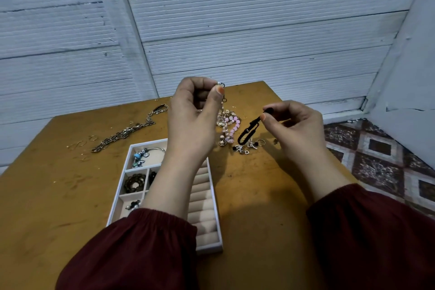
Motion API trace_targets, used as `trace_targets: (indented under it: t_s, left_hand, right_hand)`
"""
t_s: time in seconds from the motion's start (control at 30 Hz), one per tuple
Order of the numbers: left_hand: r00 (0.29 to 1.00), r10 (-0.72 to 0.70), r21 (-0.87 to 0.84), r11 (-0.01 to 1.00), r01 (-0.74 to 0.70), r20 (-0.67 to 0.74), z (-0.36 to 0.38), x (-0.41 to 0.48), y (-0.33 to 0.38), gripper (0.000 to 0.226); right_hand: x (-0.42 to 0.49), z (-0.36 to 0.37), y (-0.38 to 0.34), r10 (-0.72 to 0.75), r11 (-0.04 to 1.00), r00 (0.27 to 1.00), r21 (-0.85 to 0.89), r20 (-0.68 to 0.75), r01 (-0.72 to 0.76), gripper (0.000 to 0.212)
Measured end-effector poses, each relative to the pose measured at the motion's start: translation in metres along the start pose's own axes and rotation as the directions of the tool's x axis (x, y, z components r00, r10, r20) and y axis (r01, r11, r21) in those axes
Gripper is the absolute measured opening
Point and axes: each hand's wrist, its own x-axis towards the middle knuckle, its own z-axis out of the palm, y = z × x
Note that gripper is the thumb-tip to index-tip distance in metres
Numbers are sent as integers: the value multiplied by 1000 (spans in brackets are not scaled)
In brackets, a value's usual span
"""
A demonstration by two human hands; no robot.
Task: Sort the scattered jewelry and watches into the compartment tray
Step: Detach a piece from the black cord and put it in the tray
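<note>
Left hand (195,113) is up off the wooden table (259,207), thumb and fingers pinching the top end of a pink bead strand (229,128) that dangles just to its right. Right hand (297,127) pinches one end of a black cord bracelet (247,134), which hangs off its fingertips toward the left hand, right above a little pile of rings and charms (247,147). The compartment tray (209,248) sits under the left wrist and forearm with a blue-bead bangle (141,155) and a dark bead bracelet (134,182) in its compartments, and a long chain necklace (127,133) lies well off to the left of that hand.
</note>
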Motion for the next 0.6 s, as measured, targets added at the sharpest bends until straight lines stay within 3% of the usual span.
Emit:
trace_targets:
  t_s: [0.47,0.6]
  left_hand:
    - [989,-45,-66,997,36,-139,-86,-30,28,9]
    - [981,-56,-63,997,45,-185,-111,-44,29,10]
  right_hand:
    - [-48,49,-35,33,959,999,281,40,-43,21]
    - [-68,68,-42,-21,959,999,282,23,14,19]
